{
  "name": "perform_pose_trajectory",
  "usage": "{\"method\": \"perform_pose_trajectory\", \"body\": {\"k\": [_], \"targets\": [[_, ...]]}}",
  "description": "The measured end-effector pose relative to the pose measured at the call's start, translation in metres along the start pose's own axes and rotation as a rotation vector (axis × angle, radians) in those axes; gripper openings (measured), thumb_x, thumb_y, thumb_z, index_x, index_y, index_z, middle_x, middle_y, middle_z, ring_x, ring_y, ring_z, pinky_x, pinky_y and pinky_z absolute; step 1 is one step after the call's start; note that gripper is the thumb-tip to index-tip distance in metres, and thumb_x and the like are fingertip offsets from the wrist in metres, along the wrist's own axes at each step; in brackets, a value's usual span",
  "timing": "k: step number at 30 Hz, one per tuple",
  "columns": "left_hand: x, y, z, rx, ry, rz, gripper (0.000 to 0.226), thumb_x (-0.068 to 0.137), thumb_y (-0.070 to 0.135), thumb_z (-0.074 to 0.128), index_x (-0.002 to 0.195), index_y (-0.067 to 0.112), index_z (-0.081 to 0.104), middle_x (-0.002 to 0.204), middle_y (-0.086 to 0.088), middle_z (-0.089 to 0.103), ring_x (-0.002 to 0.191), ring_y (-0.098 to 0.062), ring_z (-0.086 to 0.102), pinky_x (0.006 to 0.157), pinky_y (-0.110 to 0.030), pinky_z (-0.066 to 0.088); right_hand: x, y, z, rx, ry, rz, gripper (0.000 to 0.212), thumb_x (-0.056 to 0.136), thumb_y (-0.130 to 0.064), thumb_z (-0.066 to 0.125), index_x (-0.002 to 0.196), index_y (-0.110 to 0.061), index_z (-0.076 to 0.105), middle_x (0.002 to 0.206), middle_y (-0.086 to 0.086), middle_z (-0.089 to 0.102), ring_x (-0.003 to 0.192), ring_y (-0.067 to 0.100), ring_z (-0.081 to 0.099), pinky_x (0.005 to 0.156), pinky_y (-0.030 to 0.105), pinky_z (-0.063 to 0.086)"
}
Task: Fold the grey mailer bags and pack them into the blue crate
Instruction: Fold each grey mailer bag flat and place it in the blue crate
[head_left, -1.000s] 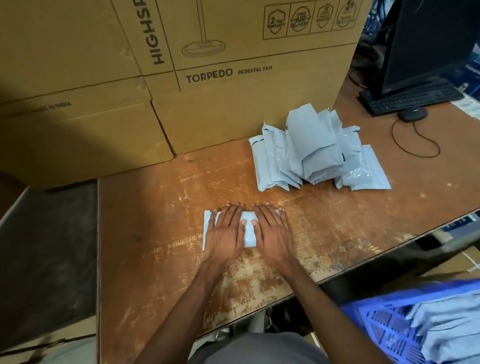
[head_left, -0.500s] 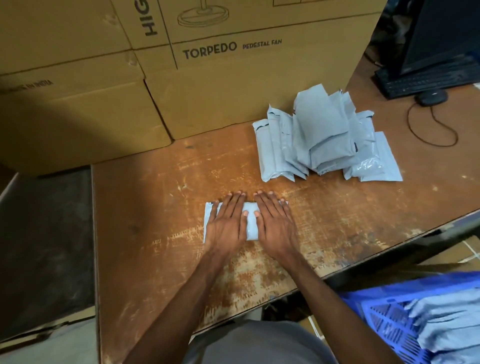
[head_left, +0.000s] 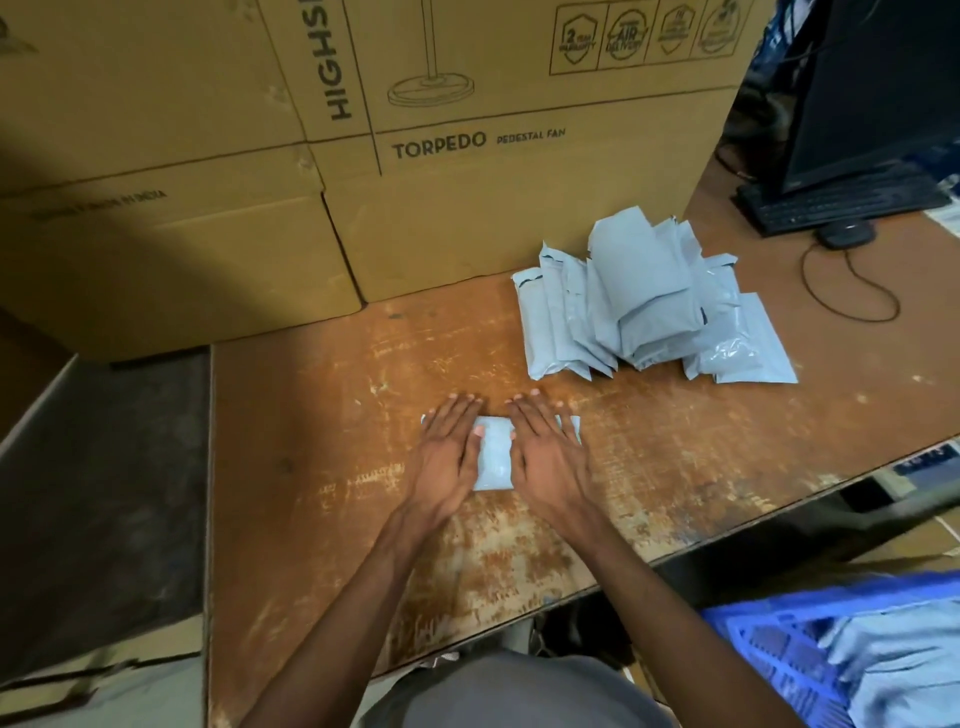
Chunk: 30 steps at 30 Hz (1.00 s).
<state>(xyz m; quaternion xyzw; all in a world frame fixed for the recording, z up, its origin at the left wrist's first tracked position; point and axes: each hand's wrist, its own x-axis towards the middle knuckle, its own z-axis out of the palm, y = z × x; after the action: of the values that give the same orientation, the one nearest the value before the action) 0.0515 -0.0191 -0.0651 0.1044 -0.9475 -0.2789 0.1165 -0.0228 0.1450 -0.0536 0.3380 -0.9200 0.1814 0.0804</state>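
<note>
1. Left hand (head_left: 447, 457) and right hand (head_left: 548, 457) lie flat, fingers straight, gripping nothing, pressing the folded bag (head_left: 493, 460) onto the bench (head_left: 311, 441), likely to set creases.
2. Crate (head_left: 779, 644) sits low right for packing.

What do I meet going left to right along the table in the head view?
Left hand → folded mailer → right hand → mailer pile → mouse
</note>
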Motion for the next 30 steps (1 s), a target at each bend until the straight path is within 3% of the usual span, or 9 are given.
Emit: {"method": "perform_pose_trajectory", "body": {"k": [4, 18, 30], "targets": [[-0.01, -0.017, 0.002, 0.097, -0.004, -0.052, 0.058, 0.11, 0.042, 0.017, 0.157, 0.017, 0.04, 0.162, 0.0, 0.042, 0.154, -0.014, 0.028, 0.127, -0.036, 0.016, 0.001, -0.014, 0.012, 0.07, -0.038, 0.024, 0.054, 0.109, -0.034, 0.025, 0.144, -0.01, 0.058, 0.152, 0.005, 0.056, 0.151, 0.022, 0.037, 0.125, 0.048, 0.022], [-0.008, -0.016, 0.006, 0.116, 0.0, -0.063, 0.055, 0.111, 0.036, 0.02, 0.159, 0.013, 0.037, 0.166, -0.003, 0.034, 0.156, -0.015, 0.024, 0.127, -0.04, 0.02, 0.004, -0.012, 0.021, -0.01, -0.054, 0.019, 0.049, 0.11, -0.032, 0.028, 0.149, -0.014, 0.052, 0.156, 0.0, 0.051, 0.152, 0.021, 0.033, 0.126, 0.045, 0.021], [-0.009, -0.015, 0.004, 0.106, -0.031, -0.073, 0.057, 0.112, 0.039, 0.016, 0.162, 0.016, 0.03, 0.169, 0.001, 0.027, 0.157, -0.011, 0.015, 0.129, -0.035, 0.011, 0.005, -0.012, 0.016, 0.031, -0.092, 0.016, 0.05, 0.109, -0.032, 0.028, 0.149, -0.014, 0.052, 0.154, 0.002, 0.052, 0.149, 0.023, 0.037, 0.125, 0.047, 0.024]]}}
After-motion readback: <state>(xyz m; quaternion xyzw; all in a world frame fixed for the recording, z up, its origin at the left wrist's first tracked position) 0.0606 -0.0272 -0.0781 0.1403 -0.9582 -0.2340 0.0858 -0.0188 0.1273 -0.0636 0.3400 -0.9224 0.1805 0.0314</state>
